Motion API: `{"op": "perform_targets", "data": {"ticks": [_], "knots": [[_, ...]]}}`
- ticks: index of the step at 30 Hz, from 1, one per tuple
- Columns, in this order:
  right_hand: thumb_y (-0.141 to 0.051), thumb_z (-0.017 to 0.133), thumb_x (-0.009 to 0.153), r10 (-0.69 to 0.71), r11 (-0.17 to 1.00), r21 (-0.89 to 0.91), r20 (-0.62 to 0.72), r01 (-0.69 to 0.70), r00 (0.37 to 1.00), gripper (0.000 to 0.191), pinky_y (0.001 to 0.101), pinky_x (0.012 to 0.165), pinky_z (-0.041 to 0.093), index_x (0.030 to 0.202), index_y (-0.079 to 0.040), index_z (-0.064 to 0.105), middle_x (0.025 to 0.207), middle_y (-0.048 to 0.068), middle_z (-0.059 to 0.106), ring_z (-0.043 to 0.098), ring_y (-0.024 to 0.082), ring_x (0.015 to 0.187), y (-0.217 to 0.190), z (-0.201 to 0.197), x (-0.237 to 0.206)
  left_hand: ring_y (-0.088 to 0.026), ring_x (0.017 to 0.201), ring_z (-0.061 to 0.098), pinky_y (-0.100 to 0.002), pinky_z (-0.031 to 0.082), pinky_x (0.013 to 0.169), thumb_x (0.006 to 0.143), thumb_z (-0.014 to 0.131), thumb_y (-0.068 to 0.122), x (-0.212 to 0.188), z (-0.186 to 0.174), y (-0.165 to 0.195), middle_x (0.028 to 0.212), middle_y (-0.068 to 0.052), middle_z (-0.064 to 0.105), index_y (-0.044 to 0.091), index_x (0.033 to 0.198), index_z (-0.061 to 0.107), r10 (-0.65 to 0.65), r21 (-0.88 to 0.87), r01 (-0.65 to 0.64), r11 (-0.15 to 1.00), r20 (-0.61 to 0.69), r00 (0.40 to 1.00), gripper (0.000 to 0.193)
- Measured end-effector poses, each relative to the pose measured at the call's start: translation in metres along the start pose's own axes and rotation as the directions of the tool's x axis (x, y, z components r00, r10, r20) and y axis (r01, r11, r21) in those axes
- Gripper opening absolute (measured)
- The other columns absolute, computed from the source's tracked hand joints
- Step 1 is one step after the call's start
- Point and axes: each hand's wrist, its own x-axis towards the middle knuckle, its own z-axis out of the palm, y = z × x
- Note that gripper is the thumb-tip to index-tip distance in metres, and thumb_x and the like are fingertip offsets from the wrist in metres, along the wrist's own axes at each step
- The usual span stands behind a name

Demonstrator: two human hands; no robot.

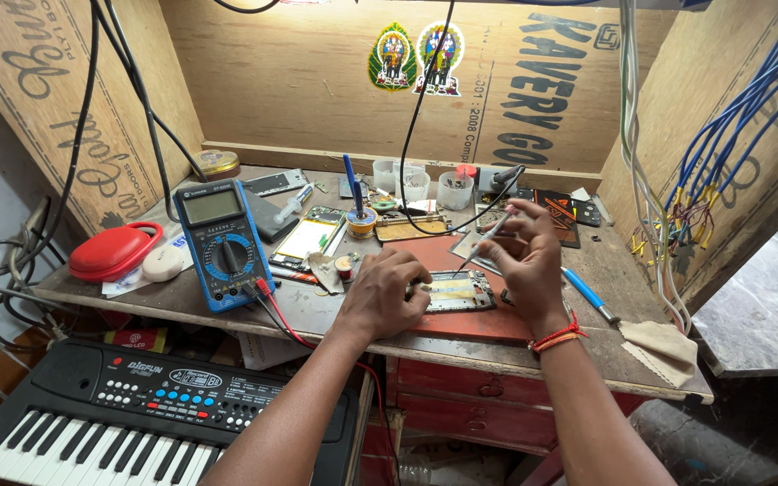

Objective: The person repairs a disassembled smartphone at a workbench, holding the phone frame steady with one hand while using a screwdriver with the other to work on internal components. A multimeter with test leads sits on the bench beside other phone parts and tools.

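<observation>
An opened phone lies flat on a red mat near the bench's front edge. My left hand presses down on the phone's left end and steadies it. My right hand grips a thin metal tool, held like a pen, with its tip angled down onto the phone's upper right area. A black cable runs from above down to the back of the tool area.
A blue multimeter with red and black leads stands left of my left hand. Another opened phone, small white cups, a red case, a blue pen and a cloth surround them. A keyboard sits below left.
</observation>
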Motion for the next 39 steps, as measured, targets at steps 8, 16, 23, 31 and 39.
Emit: {"op": "perform_targets", "data": {"ticks": [8,16,23,31,39], "knots": [[0.002,0.072,0.09,0.089,0.995,0.04,0.113,-0.094,0.99,0.053,0.0334,0.086,0.065,0.134,-0.006,0.044,0.114,0.018,0.071,0.075,0.023,0.101,0.002,0.004,-0.001,-0.019,0.103,0.064,-0.038,0.045,0.092,0.08,0.066,0.015,0.0,0.0,0.002,0.094,-0.002,0.071,0.014,0.088,0.074,-0.012,-0.007,0.012,1.0,-0.003,1.0,0.011],[0.004,0.07,0.09,0.092,0.995,0.013,0.101,-0.094,0.991,0.051,0.0345,0.088,0.066,0.134,-0.005,0.045,0.114,0.018,0.071,0.075,0.023,0.103,-0.001,0.004,0.0,-0.02,0.103,0.063,-0.039,0.045,0.093,0.079,0.068,0.016,0.0,-0.001,0.002,0.094,-0.002,0.072,0.014,0.089,0.074,-0.016,-0.011,0.016,1.0,0.003,1.0,0.012],[0.009,0.068,0.091,0.002,1.0,-0.02,0.012,-0.002,1.0,0.049,0.0356,0.088,0.066,0.132,-0.003,0.044,0.112,0.018,0.069,0.074,0.023,0.102,-0.002,0.001,0.0,-0.02,0.102,0.063,-0.038,0.045,0.094,0.08,0.067,0.017,0.0,-0.001,0.002,0.095,-0.002,0.072,0.014,0.089,0.074,-0.027,-0.006,0.027,1.0,0.015,1.0,0.012],[0.014,0.059,0.089,-0.036,0.998,-0.056,-0.19,0.026,0.981,0.047,0.0325,0.082,0.064,0.131,0.0,0.042,0.106,0.014,0.066,0.075,0.022,0.094,0.002,-0.003,0.002,-0.019,0.102,0.063,-0.038,0.045,0.093,0.081,0.066,0.017,0.0,-0.001,0.002,0.094,-0.002,0.072,0.014,0.09,0.074,-0.034,-0.004,0.034,0.999,0.025,0.999,0.012],[0.011,0.057,0.087,-0.043,0.996,-0.084,-0.254,0.023,0.966,0.047,0.0307,0.081,0.064,0.13,0.0,0.043,0.103,0.013,0.067,0.075,0.021,0.09,0.006,-0.007,0.002,-0.019,0.102,0.063,-0.038,0.045,0.093,0.081,0.066,0.016,0.0,0.0,0.001,0.094,-0.002,0.072,0.014,0.089,0.074,-0.018,-0.015,0.018,1.0,0.008,1.0,0.012]]}}
